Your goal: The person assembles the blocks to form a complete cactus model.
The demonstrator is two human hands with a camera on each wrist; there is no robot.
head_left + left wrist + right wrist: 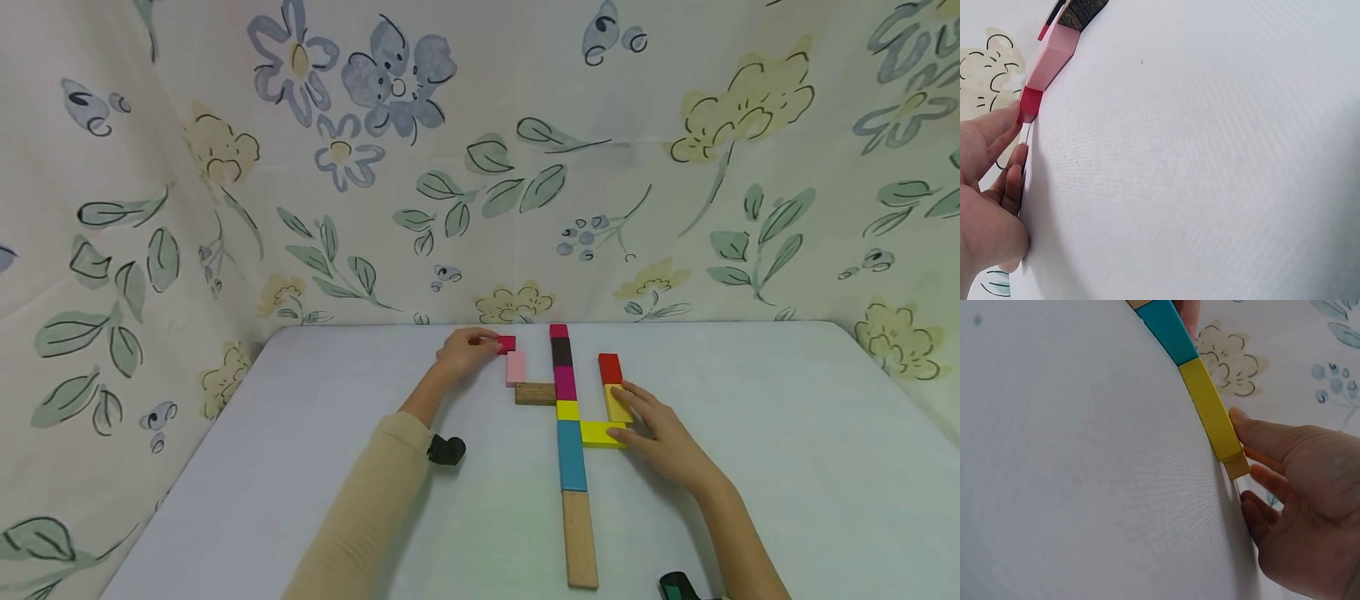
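My left hand (467,350) pinches a small crimson block (507,342) between thumb and fingertips, at the far end of a pink block (516,368). In the left wrist view the crimson block (1030,103) meets the end of the pink one (1054,56). My right hand (667,437) rests its thumb at the outer end of a flat yellow block (596,433). Its other fingertips touch a lighter yellow block (617,404), which points away from me and has a red block (610,367) at its far end. Both hands' remaining fingers are loosely bent.
A central line of blocks runs away from me: natural wood (579,537), blue (572,456), yellow (567,410), magenta, dark brown and red. A brown wood-grain block (535,394) branches left from it. Behind the white table (300,500) hangs a floral cloth (465,267).
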